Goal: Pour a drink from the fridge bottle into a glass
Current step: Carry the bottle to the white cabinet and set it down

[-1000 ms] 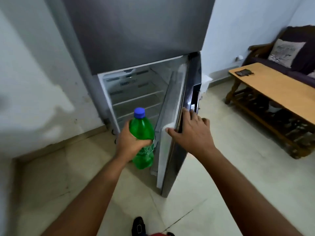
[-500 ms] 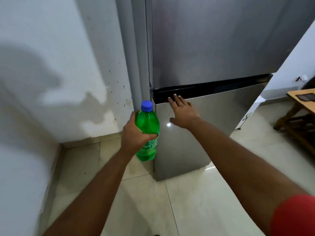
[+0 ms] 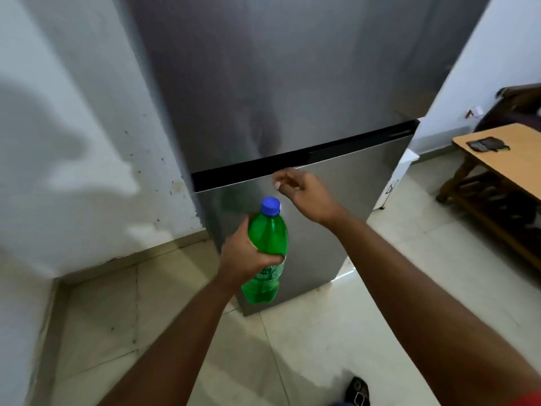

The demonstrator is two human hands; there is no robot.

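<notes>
My left hand point(image 3: 244, 254) grips a green plastic bottle point(image 3: 267, 238) with a blue cap point(image 3: 270, 206) around its middle and holds it upright in front of the fridge. The steel fridge point(image 3: 292, 83) stands straight ahead with both doors closed. My right hand point(image 3: 304, 190) hovers just off the lower door point(image 3: 351, 206), near its top edge, with fingers loosely curled and nothing in them. No glass is in view.
A wooden coffee table point(image 3: 509, 159) with a dark object point(image 3: 486, 144) on it stands at the right, with a dark sofa point(image 3: 518, 109) behind it. A white wall point(image 3: 73, 142) flanks the fridge on the left. Pale floor tiles point(image 3: 292, 347) spread below, with my foot point(image 3: 357, 391) at the bottom edge.
The lower fridge door swung from open to closed under my right hand, which then lifted off it and curled. The bottle stayed in my left hand, now lower and further right.
</notes>
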